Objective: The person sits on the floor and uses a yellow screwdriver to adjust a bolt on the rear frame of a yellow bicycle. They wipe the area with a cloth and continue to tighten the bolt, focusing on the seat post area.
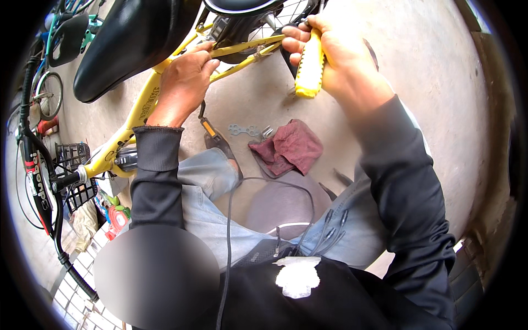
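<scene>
A yellow bicycle frame (124, 129) with a black saddle (129, 41) runs from the lower left up toward the rear wheel at the top. My left hand (184, 82) is closed on the frame behind the saddle, its fingertips on the thin yellow tubes. Farther right, my right hand (335, 47) grips a tool with a ribbed yellow handle (310, 69). The handle's end points back toward me; its working end, by the rear wheel, cannot be made out. My right fingertips are close to the ends of the yellow rear tubes (267, 49).
On the floor between my legs lie a dark red cloth (294, 146) and a flat grey multi-hole spanner (243, 130). A pedal with an orange reflector (209, 127) hangs near my left foot. The handlebar (41, 187), a black basket (74, 159) and another bicycle's wheel (49, 96) stand at left.
</scene>
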The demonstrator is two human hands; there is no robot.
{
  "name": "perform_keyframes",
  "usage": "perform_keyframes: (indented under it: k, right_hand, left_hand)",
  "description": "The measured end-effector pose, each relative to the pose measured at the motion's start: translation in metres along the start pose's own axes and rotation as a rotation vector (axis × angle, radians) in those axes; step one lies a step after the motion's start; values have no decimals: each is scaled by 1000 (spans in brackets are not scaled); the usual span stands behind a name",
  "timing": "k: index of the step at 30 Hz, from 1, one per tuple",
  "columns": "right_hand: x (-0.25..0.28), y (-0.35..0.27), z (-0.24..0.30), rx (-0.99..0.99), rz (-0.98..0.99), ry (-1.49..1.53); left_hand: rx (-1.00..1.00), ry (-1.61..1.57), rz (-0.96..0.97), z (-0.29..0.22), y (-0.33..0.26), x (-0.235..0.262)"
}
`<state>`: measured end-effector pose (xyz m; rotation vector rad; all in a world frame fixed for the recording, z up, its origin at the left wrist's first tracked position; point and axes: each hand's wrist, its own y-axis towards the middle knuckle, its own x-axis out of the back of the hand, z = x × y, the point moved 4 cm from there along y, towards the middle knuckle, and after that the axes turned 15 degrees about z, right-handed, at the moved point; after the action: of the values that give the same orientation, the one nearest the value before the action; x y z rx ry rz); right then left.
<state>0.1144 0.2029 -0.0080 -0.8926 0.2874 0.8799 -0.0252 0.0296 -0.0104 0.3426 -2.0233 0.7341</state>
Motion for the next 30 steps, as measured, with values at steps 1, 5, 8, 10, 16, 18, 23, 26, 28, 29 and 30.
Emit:
perform_keyframes:
  k: [1,5,8,10,16,18,23,26,28,29,30]
  right_hand:
    - [1,-2,-3,-53,26,-21]
    - [0,-10,-27,-186,85,-105]
    - [-2,-19,-40,-266,97,-180]
    - [-3,-23,-46,-298,122,-223]
    - [-2,-19,-65,-313,191,-266]
    - [-4,-21,-69,-342,197,-294]
    - [-9,-26,-80,-418,249,-318]
    - [-12,-31,-85,-436,279,-367]
    - [-11,-31,-91,-444,294,-366]
    - [-12,-32,-91,-456,292,-379]
    - [-13,-32,-91,-471,289,-394]
  left_hand:
    - [14,3,13,2,0,1]
    - [56,50,49,13,-4,1]
    - [88,36,85,16,-6,1]
    - [112,32,110,13,-9,4]
    - [226,-1,143,35,-14,4]
    - [247,-31,85,38,-17,1]
    - [206,82,-49,52,-21,-12]
    - [239,68,-53,54,-24,-14]
    - [242,48,-60,53,-26,-14]
    - [260,51,-39,55,-27,-13]
    - [277,51,-16,56,-28,-14]
